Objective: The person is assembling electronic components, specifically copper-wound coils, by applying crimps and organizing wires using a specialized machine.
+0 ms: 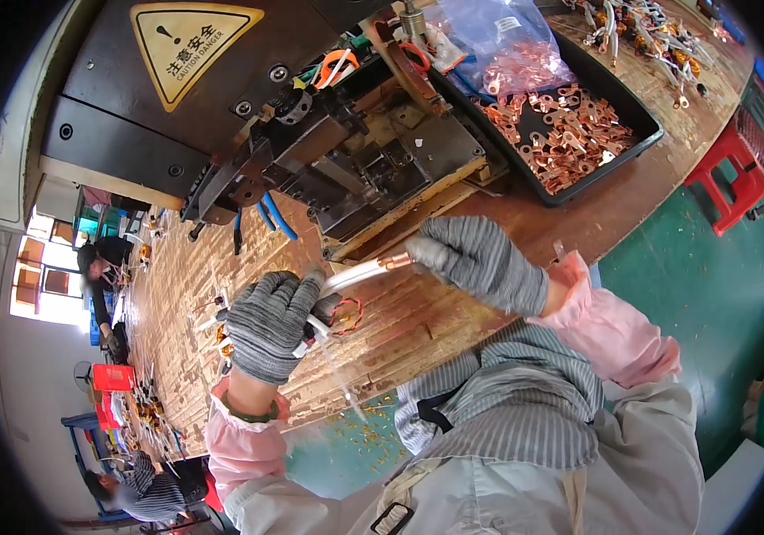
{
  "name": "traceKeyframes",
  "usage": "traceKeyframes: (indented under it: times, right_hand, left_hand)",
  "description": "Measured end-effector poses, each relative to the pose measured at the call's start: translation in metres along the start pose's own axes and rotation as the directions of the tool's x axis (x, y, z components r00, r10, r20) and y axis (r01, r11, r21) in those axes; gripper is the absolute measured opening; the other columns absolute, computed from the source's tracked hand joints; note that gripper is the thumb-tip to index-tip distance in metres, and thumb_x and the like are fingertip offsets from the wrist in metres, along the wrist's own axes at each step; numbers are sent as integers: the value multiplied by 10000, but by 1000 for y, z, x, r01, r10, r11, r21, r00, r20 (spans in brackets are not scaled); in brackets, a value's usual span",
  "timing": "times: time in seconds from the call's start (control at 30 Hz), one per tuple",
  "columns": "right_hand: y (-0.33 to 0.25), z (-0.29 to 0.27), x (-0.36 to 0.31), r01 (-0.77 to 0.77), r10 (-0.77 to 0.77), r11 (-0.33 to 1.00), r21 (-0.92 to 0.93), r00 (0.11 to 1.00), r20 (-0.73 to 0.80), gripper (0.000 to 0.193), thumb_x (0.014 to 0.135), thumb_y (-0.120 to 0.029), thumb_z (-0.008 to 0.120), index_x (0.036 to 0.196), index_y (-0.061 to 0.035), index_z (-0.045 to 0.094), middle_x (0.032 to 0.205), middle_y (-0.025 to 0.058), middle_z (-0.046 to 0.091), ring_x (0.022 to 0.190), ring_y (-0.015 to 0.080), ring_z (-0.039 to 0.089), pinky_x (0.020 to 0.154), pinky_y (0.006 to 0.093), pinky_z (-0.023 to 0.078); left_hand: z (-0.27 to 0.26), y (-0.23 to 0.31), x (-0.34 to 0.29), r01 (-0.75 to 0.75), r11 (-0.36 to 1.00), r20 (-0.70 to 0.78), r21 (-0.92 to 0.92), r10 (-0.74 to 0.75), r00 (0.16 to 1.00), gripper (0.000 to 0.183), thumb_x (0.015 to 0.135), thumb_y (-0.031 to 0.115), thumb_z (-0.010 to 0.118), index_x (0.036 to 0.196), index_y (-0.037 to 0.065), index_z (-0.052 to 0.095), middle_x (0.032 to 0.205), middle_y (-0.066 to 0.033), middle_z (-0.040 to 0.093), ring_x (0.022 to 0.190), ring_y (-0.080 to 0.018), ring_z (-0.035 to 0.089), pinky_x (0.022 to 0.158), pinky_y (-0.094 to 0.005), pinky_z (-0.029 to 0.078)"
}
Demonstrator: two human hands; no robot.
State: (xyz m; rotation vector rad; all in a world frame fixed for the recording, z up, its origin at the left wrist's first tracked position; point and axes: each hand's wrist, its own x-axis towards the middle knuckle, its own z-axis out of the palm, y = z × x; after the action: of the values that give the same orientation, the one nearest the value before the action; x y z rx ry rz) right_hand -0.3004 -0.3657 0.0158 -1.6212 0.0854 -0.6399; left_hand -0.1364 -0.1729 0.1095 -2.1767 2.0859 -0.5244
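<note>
My left hand [268, 323], in a grey striped knit glove, is closed around a white cable [351, 276]. Thin red-and-black twisted wires [346, 314] and other white leads hang by that hand. At the cable's right end is a copper lug [394, 261]; the thumb and fingers of my right hand [487, 265], gloved alike, pinch it and hide its far end. Both hands are over the near side of the wooden table, just in front of a dark metal press [382, 174], apart from it.
A black tray [649, 143] right of the press holds many loose copper lugs [569, 134] and a clear plastic bag [516, 53] of them. Wired parts [645, 40] lie at the back right. A red stool [734, 174] stands on the green floor. Two people sit along the left.
</note>
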Motion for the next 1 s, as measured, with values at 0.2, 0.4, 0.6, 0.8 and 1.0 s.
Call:
traceKeyframes:
  times: [0.2, 0.4, 0.6, 0.8, 1.0]
  right_hand:
    - [-14, -3, -22, 132, -159, 925, -355, 986, -46, 176, 877, -208, 593, 879, -37, 632, 740, 134, 595, 677, 312, 594, 577, 387, 469]
    - [-7, -6, -32, 292, -406, 764, -575, 911, -77, 194, 853, -257, 610, 830, -64, 619, 723, 116, 583, 652, 292, 586, 549, 391, 451]
    - [-6, -13, -39, 286, -430, 592, -754, 903, 4, 231, 859, -286, 601, 827, -59, 623, 719, 83, 597, 634, 242, 590, 532, 355, 448]
    - [-18, -21, -40, -282, 294, 934, 218, 955, -24, 357, 953, -309, 503, 789, -11, 609, 582, 3, 521, 530, 67, 474, 483, 253, 391]
    - [-15, -17, -41, -287, 295, 945, 154, 955, -30, 361, 948, -310, 516, 763, -15, 614, 557, 7, 513, 503, 69, 467, 475, 250, 385]
  left_hand:
    - [6, 10, -8, 18, 979, -25, -203, -23, 999, 352, 683, 224, 702, 1012, 104, 662, 777, -79, 620, 740, -246, 606, 614, -366, 487]
    - [-1, 26, -1, -12, 990, 12, -140, 14, 1000, 271, 695, 179, 692, 942, 72, 657, 797, -108, 631, 736, -280, 608, 630, -372, 480]
    - [-4, 33, 2, -38, 992, 76, -118, 48, 996, 290, 704, 198, 692, 955, 61, 641, 787, -101, 621, 711, -273, 600, 609, -375, 468]
    - [-10, 40, 6, -53, 992, -17, -118, 52, 999, 275, 687, 171, 720, 928, 55, 655, 774, -105, 625, 705, -271, 609, 606, -371, 480]
    - [-10, 38, 4, -61, 985, 7, -158, 63, 998, 276, 675, 155, 737, 921, 55, 660, 763, -104, 627, 701, -269, 607, 598, -362, 478]
